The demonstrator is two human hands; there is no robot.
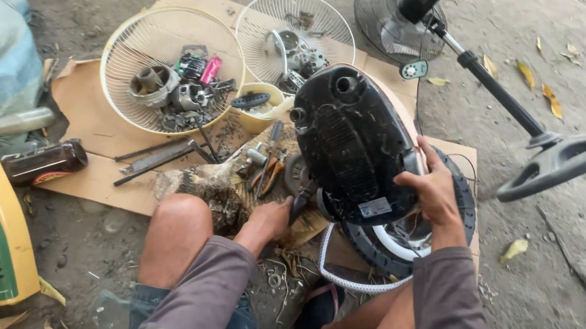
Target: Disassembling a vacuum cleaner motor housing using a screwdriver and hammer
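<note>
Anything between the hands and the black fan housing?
Nothing visible. The right hand already grips the fan housing on its right edge. The left hand is at its lower left corner, closed on a dark tool that points up to the housing.

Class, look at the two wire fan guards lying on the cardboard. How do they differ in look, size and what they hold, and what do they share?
The left fan guard has a cream-yellow rim; the right fan guard is white. The left fan guard looks larger in this view than the right one. The left holds more parts, including a pink piece; the right holds a smaller cluster of metal parts. Both are round wire domes lying hollow side up on the cardboard, serving as trays.
</note>
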